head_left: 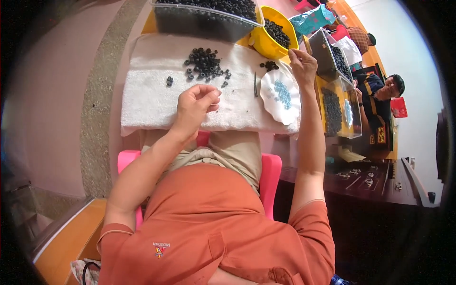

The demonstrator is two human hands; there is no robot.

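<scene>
My left hand (197,104) is over the near part of a white towel (147,107), thumb and fingertips pinched together; what they hold, if anything, is too small to make out. Just beyond it lies a loose pile of small black ring-like parts (205,62). My right hand (304,68) is raised beside the yellow bowl (259,40), its fingertips pinched near the bowl's rim, and I cannot make out anything in them. Below that hand sits a white scalloped dish (286,114) with tiny light blue pieces (282,94). Dark tweezers (256,84) lie left of the dish.
A clear bin (204,28) full of black parts stands at the far edge. A small black cluster (269,65) lies above the dish. On the right are more clear bins (327,66) and a co-worker (380,92). A pink chair (270,178) is under me.
</scene>
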